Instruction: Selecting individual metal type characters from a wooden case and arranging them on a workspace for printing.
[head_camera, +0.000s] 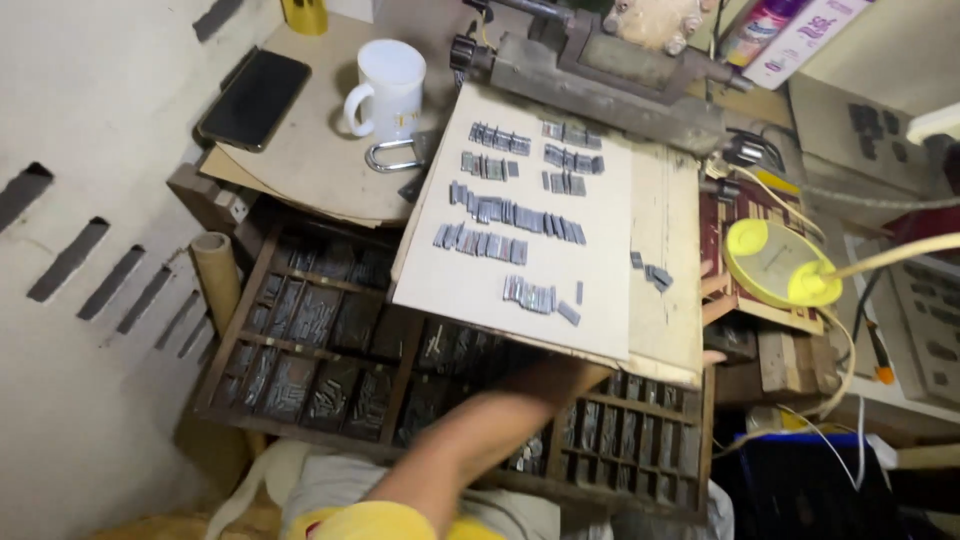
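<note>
One forearm in a yellow sleeve reaches up from the bottom edge over a dark wooden type case with many small compartments of metal type. I take it for my left arm. My left hand goes under the lower edge of a white board, which hides its fingers. A skin-coloured tip shows at the board's right corner. Rows of small grey metal type pieces lie on the board. My right hand is out of view.
A white mug, a black phone and a padlock rest on a cardboard sheet at the back left. A grey metal machine stands behind the board. A round yellow lamp and cables lie to the right, a cardboard tube to the left.
</note>
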